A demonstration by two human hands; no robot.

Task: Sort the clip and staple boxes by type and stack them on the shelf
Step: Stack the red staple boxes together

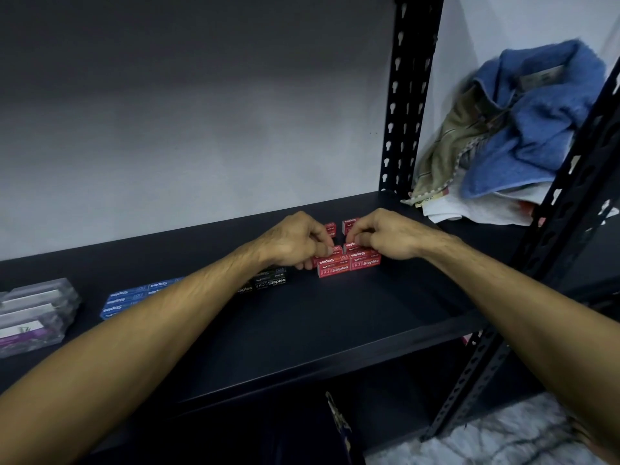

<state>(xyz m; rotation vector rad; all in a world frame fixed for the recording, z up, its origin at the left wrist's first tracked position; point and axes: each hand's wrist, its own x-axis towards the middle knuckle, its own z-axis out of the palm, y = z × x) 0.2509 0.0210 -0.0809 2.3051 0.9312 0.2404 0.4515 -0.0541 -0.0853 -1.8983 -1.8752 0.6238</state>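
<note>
We had both hands on the red staple boxes [349,265], which sat in a small cluster on the dark shelf [335,317], right under our fingertips. Left hand [295,241] came in palm down, knuckles up, fingers curled and pinched on a red box on the left side of the cluster. Right hand [385,234] mirrored it, fingers bent tight, gripping a red box on top of the right side. The two hands were just apart, fingertips nearly meeting over the pile. Both forearms ran bare and straight out from the lower corners.

Red boxes were small, oblong, white "Staples" print; two front ones stood side by side, faces toward us, more stacked on and behind them. Two further red boxes [339,226] sat just beyond our fingers; how many in all we couldn't tell.

Near our left wrist lay black staple boxes [270,281], partly hidden by the forearm. Left of that forearm, blue staple boxes [134,297] lay flat in rows. Further left, clear plastic boxes [33,313] were stacked. Beyond our right hand, past the black upright post [406,95], was a heap of cloth with a blue towel [543,129].
</note>
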